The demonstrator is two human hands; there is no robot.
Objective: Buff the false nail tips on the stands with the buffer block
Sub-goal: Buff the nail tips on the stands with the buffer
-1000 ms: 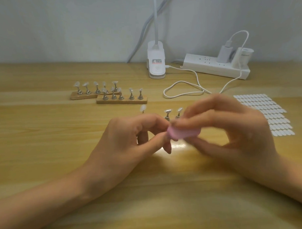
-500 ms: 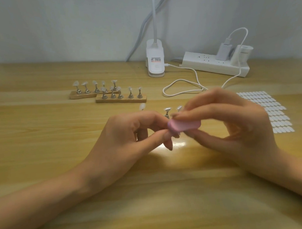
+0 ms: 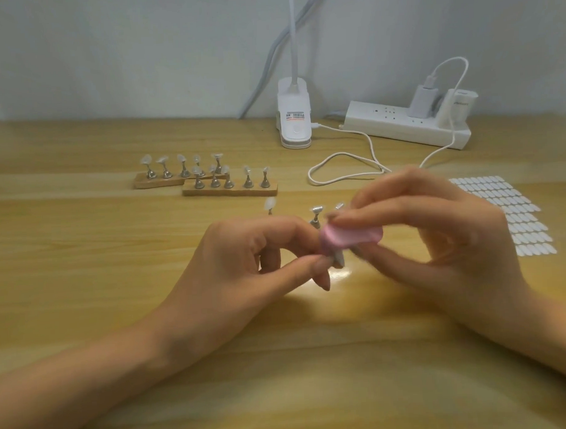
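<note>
**Buffing over a pinched stand, mid-desk**

The right grip [image 3: 436, 241] pinches the pink oval buffer block [image 3: 350, 237] between thumb and fingertips. The block's left end lies over a small silvery metal nail stand [image 3: 338, 260], blurred, pinched by the left grip [image 3: 245, 263]. On the pale wooden desk [image 3: 84, 253] behind, wooden strips of tipped stands [image 3: 229, 192] sit well apart.

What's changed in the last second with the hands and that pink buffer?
Very little. The right hand keeps gripping the pink buffer block, only nudging it in short strokes; the small stand pinched by the left hand now shows beneath it. Nothing was let go. The wooden stand racks, lamp base and power strip stayed put.
</note>
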